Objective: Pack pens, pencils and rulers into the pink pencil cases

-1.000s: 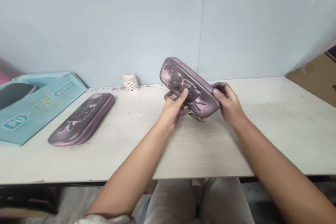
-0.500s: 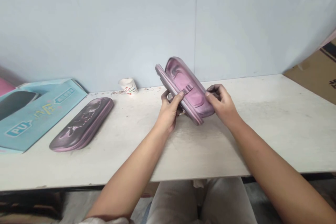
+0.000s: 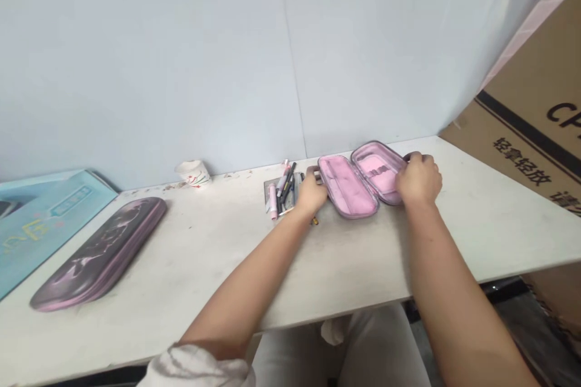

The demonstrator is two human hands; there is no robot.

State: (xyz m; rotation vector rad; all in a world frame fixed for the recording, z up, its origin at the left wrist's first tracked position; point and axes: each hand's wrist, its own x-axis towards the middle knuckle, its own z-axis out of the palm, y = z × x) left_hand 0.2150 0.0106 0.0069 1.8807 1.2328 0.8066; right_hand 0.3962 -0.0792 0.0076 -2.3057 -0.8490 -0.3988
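Note:
A pencil case [image 3: 349, 199] with a pink lining lies spread open on the table, its two halves side by side. An elastic pen strip shows in the right half. My left hand [image 3: 313, 192] holds the outer edge of the left half, its fingertips partly hidden behind the rim. On the far side, my right hand [image 3: 420, 178] grips the edge of the right half, fingers curled over it. Just left of my left hand is a small pile of pens and markers [image 3: 282, 190], including a pink marker [image 3: 273, 201]. My left hand covers part of the pile.
A second, closed dark pencil case [image 3: 102, 254] with purple trim lies at the left. Behind it is a light blue printed box [image 3: 54, 217]. A tilted paper cup [image 3: 193, 174] stands near the wall among crumbs. A large cardboard carton [image 3: 521, 133] is at the right.
The held pencil case has come down onto the table and been opened flat. A pile of pens now shows beside it. The view has turned to the right.

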